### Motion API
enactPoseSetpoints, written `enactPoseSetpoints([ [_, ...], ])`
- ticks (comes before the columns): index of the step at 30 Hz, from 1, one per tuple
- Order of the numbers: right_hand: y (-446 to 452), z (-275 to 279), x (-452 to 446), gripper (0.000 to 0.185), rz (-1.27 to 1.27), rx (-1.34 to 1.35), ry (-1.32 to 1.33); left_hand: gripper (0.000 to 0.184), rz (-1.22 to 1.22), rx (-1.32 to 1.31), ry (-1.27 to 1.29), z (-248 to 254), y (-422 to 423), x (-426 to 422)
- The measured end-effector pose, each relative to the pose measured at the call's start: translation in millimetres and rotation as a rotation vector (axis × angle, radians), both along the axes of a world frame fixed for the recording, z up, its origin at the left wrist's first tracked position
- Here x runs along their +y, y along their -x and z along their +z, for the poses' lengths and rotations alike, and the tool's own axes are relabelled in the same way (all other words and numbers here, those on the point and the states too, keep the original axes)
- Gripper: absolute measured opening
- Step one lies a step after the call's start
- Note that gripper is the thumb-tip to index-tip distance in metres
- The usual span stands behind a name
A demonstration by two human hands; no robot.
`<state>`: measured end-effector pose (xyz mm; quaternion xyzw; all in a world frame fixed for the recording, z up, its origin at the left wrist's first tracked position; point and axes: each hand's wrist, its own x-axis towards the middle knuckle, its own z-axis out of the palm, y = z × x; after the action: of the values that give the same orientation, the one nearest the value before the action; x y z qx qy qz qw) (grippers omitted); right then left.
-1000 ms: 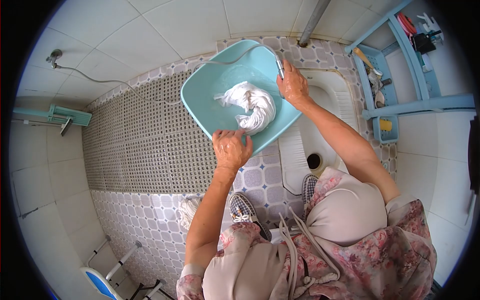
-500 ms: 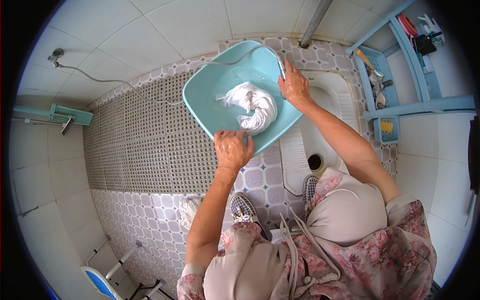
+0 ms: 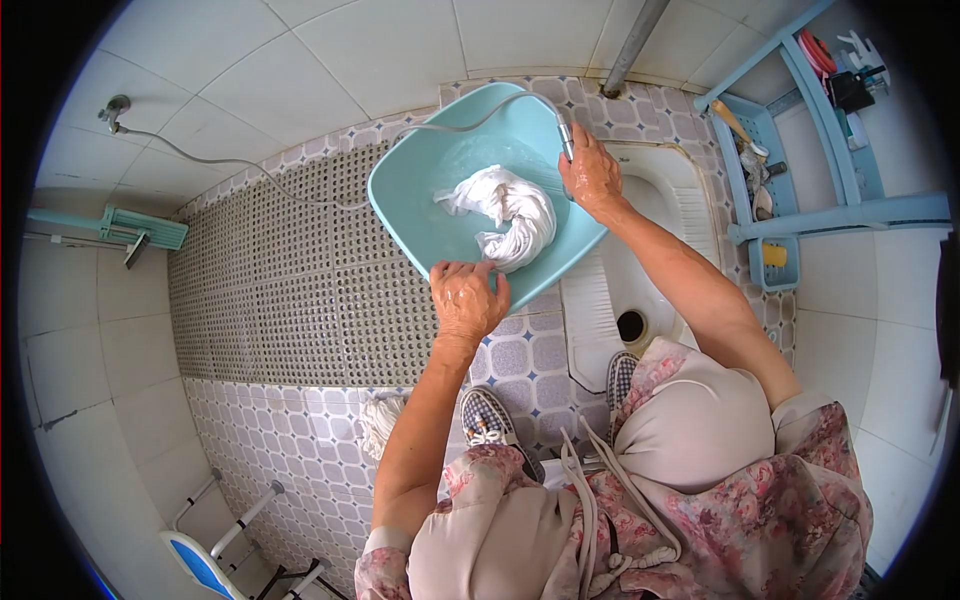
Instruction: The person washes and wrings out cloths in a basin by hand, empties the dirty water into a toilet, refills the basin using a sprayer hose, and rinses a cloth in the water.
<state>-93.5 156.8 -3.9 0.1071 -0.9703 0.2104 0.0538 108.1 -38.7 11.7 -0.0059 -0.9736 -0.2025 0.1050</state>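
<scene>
A light blue plastic basin is tilted, with a twisted white cloth and a little water inside. My left hand is closed over the near rim of the basin, close to the cloth but apart from it. At the right rim, my right hand grips a silver hand shower, its head mostly hidden by the fingers. Fine streaks like spray show below it inside the basin. The grey shower hose arches over the far side of the basin.
The hose runs to a wall fitting at left. A perforated mat covers the floor there. A squat toilet lies to the right, beside a blue shelf. A mop head and a metal-framed seat are lower left.
</scene>
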Motion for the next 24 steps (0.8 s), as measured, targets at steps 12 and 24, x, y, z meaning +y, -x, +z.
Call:
enactPoseSetpoints([
  [12, -0.6, 3.1, -1.0, 0.059, -0.007, -0.015, -0.010, 0.020, 0.002, 0.006, -0.006, 0.1, 0.0, 0.1],
  [24, 1.1, -2.6, -1.1, 0.059, -0.002, 0.033, -0.034, 0.020, 0.003, -0.011, -0.005, 0.2, -0.1, 0.3],
])
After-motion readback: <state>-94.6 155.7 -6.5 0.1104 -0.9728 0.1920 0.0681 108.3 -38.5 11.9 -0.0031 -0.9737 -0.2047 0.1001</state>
